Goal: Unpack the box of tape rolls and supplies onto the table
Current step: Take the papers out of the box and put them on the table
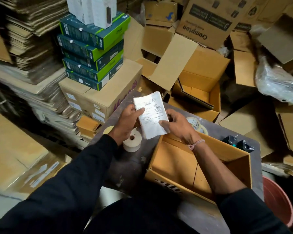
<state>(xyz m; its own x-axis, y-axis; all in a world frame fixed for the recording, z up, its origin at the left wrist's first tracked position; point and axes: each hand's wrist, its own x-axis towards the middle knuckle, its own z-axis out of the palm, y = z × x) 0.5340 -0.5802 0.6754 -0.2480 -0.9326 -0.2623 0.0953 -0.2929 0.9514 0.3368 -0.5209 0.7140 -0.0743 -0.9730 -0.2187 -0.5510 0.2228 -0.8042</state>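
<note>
A stack of white printed labels [150, 114] is held above the grey table [123, 166] by both hands. My left hand [127, 122] grips its left edge, thumb on top. My right hand [178, 125] grips its lower right corner. Below my right forearm stands the open cardboard box [237, 168], and its visible inside shows only bare cardboard. A beige paper roll [134, 142] stands on the table just under my left hand. Clear tape rolls [197, 124] lie behind my right hand. A black tape dispenser [238, 143] lies past the box's far right wall.
Green and dark product boxes [91, 53] are stacked on a carton [100, 97] to the far left of the table. Open empty cartons [198, 92] crowd the floor behind. Flattened cardboard [24, 56] is piled on the left. A red bucket [277, 200] stands at the lower right.
</note>
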